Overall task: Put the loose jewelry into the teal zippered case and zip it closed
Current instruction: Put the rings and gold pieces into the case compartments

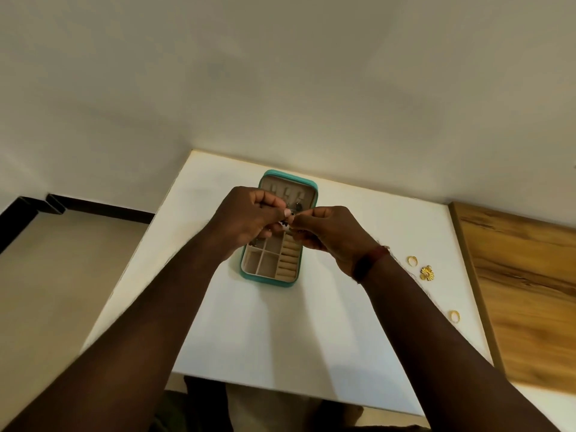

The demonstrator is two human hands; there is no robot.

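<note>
A person's two hands meet above an open teal case (267, 279) that lies on a white table (343, 322), its lid (288, 175) folded back flat toward the wall (280, 73). The left hand (249, 219) and the right hand (324, 232) have their fingers curled and their fingertips nearly touching, and together they pinch a small piece (288, 217) of dark and pale jewelry over the case's middle; what kind of piece it is cannot be told, as it is too small and partly hidden by the fingers. The case's beige base is split into square compartments (263, 260) on the left and a column of ring rolls (288, 258) on the right, and a dark item (254, 243) sits in the far-left compartment, just beneath the left hand. A few small dark things hang inside the lid. Loose gold jewelry lies on the table well to the right of the case: a ring (412, 260), a flower-shaped piece (426, 272) just beside it, and a second ring (454, 315) nearer the person. A reddish band (371, 261) circles the right wrist. A wood panel (523, 291) borders the table on its right side.
</note>
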